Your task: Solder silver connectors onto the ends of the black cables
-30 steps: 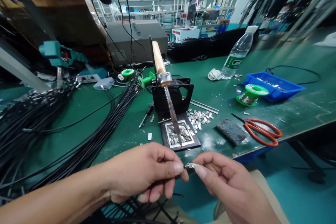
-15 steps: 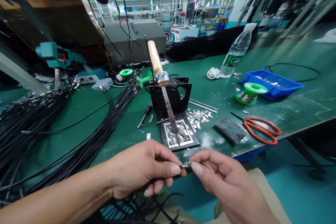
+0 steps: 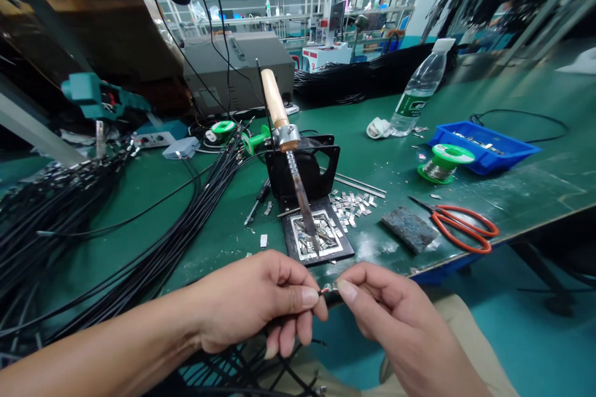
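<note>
Between thumb and forefinger, my left hand [image 3: 272,291] pinches the end of a black cable [image 3: 321,292], where thin coloured wires show. Facing it, my right hand [image 3: 384,301] is closed on a small metal connector [image 3: 333,287] at the wire ends. The fingertips cover most of both parts. Just beyond the hands, a wooden-handled soldering iron [image 3: 300,183] leans tip-down on a stand with a black fan [image 3: 302,164]. Its tip is over a metal-rimmed tray [image 3: 302,255] of small metal pieces.
Black cables [image 3: 186,223] spread across the left. Loose metal pieces [image 3: 351,208] lie beside the stand. To the right are a dark sponge-like block [image 3: 408,229], orange-handled scissors [image 3: 465,229], a solder spool [image 3: 440,167], a blue bin [image 3: 488,152] and a water bottle [image 3: 416,96].
My left hand's lower fingers have spread and dropped slightly. Both hands keep their pinch at nearly the same place, and the coloured wires look slightly different between them.
</note>
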A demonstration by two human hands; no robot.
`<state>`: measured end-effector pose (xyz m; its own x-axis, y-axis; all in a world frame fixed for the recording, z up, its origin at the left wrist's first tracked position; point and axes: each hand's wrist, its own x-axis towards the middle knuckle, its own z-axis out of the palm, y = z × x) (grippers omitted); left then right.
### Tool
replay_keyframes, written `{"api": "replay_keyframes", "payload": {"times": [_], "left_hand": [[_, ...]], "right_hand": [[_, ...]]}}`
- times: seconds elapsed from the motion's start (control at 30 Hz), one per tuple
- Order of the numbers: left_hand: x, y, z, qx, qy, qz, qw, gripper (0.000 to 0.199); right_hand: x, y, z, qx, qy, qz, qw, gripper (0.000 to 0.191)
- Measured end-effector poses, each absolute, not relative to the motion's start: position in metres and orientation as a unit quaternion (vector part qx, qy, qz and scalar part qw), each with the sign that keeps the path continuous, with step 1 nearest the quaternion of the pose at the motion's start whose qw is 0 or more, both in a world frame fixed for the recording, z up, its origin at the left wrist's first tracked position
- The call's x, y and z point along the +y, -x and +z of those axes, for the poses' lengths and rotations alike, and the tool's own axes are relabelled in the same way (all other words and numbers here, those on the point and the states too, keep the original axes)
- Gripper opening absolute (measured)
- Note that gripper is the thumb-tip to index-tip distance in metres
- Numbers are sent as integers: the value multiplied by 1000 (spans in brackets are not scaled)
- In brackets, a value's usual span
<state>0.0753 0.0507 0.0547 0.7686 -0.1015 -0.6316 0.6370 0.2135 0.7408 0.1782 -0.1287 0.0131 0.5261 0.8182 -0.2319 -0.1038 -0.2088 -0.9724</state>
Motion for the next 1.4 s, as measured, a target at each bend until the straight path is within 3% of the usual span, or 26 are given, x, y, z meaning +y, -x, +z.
{"api": "replay_keyframes", "payload": {"times": [0.57,0.9,1.4], "left_hand": [[51,-75,56,238,-587,-248,733,34],[52,-76,62,293,-575,-232,728,52],[51,-79,64,321,-538,-202,753,41]], "right_hand": [[-127,-177,8,-252,653,404,589,47],[-123,-176,13,-259,649,370,612,46],[-125,-171,5,-255,628,357,642,38]]}}
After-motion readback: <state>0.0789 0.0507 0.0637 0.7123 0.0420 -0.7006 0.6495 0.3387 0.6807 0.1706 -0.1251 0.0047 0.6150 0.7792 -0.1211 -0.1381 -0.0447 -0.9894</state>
